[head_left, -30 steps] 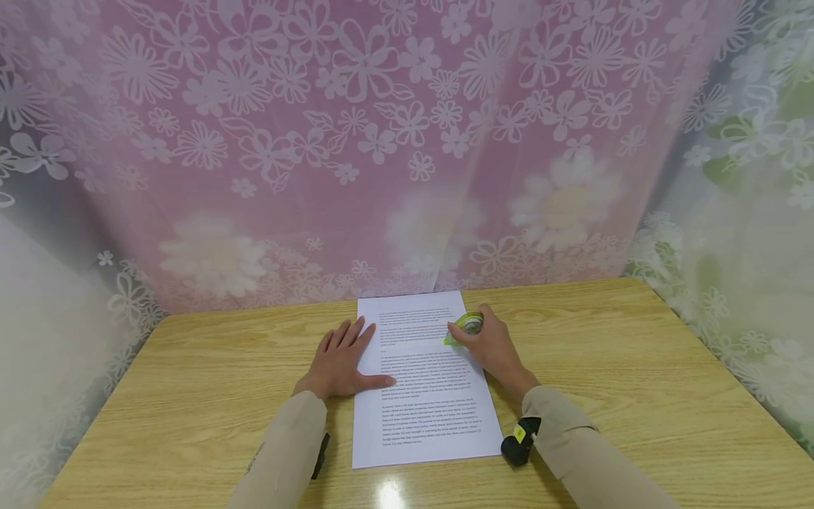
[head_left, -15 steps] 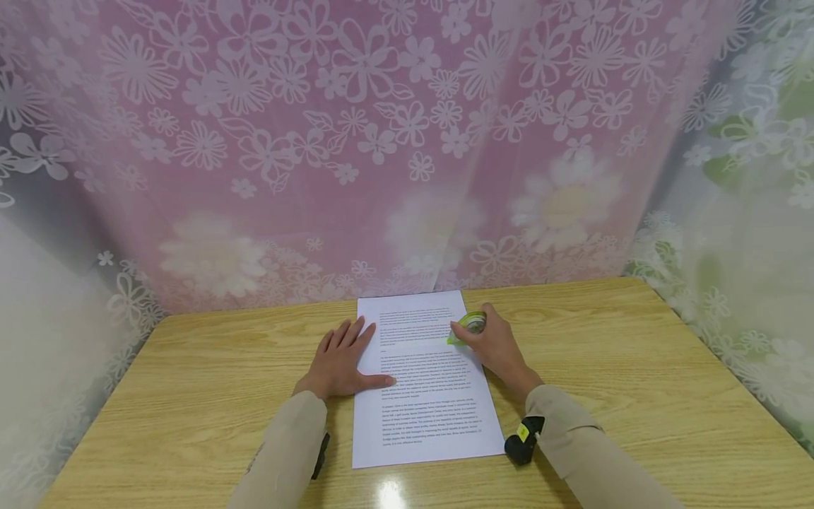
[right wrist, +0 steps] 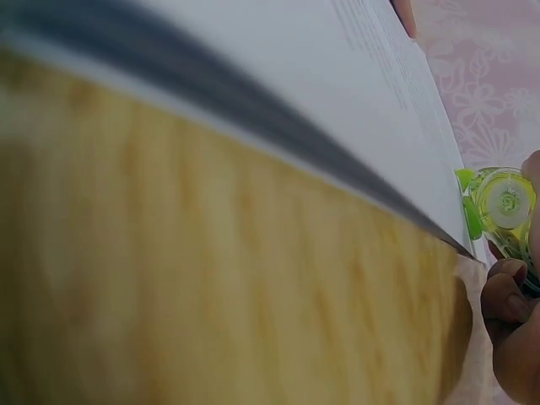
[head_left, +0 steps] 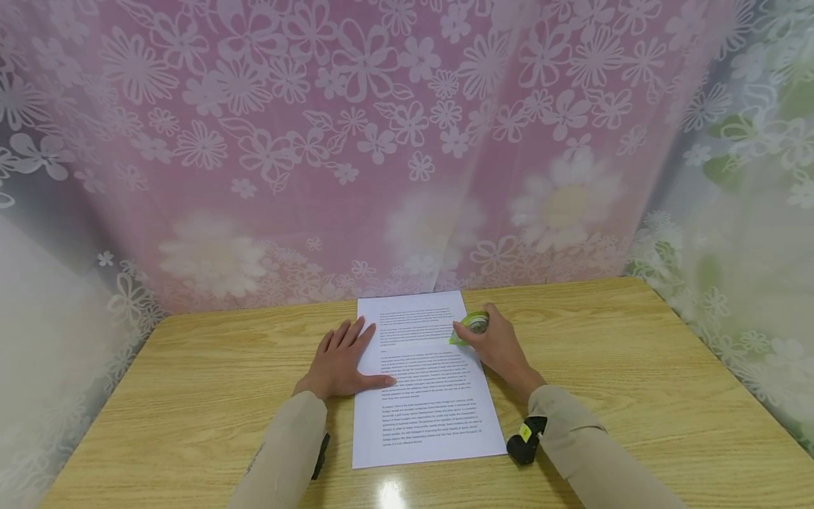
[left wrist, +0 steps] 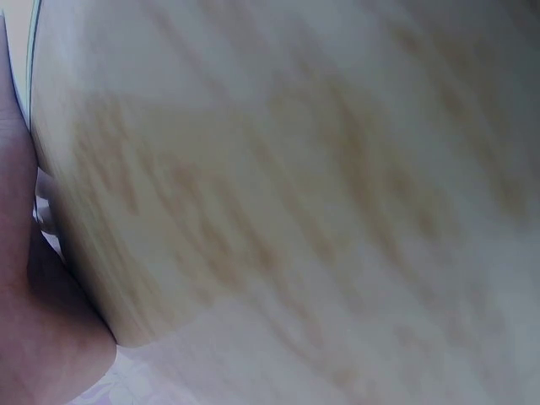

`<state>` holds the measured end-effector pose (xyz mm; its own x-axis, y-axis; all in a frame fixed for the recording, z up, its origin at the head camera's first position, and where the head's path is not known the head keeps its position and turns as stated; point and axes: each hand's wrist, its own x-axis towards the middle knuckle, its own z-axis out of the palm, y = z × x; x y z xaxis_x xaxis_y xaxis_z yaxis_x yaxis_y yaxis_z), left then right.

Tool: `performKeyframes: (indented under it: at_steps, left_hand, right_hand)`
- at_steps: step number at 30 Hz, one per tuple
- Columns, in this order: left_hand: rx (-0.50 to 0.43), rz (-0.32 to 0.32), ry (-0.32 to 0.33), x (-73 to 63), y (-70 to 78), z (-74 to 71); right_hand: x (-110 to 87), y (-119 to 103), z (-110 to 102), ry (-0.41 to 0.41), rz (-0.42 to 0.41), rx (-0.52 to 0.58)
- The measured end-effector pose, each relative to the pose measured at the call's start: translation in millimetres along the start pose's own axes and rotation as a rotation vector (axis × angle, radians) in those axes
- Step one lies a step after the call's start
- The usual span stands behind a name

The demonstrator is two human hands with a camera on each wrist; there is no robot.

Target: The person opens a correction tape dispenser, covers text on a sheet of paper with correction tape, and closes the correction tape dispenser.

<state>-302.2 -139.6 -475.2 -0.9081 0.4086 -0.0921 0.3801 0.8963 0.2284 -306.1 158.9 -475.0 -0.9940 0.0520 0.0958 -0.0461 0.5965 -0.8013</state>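
Green tape dispenser (head_left: 475, 323) sits right of centre in the head view, over the right ends of printed lines on the paper (head_left: 416, 403). The right hand (head_left: 502, 350) grips it; whether its tip touches the paper, I cannot tell. The left hand (head_left: 340, 364) lies spread across the paper's left edge. A sideways pull with too little pressure there could drag the paper askew, and overshooting right could run the tip onto the desk (head_left: 591, 367).
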Motion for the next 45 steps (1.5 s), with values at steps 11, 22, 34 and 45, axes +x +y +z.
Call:
performKeyframes:
  at_steps: [11, 22, 34, 45]
  left_hand:
    - [0.002, -0.001, -0.004, 0.3, -0.3, -0.2]
    - [-0.006, 0.002, 0.001, 1.6, -1.6, 1.5]
    - [0.003, 0.0, -0.002, 0.6, -0.5, 0.4]
    - [-0.043, 0.022, 0.023, 5.2, -8.7, 10.3]
  right_hand:
    - [-0.3, 1.5, -3.8, -0.009, -0.013, -0.014]
    - [0.7, 4.8, -5.9, 0.001, 0.007, -0.042]
    - [-0.9, 4.8, -9.2, -0.001, 0.002, -0.026]
    - [-0.6, 7.3, -10.4, -0.008, -0.008, -0.012]
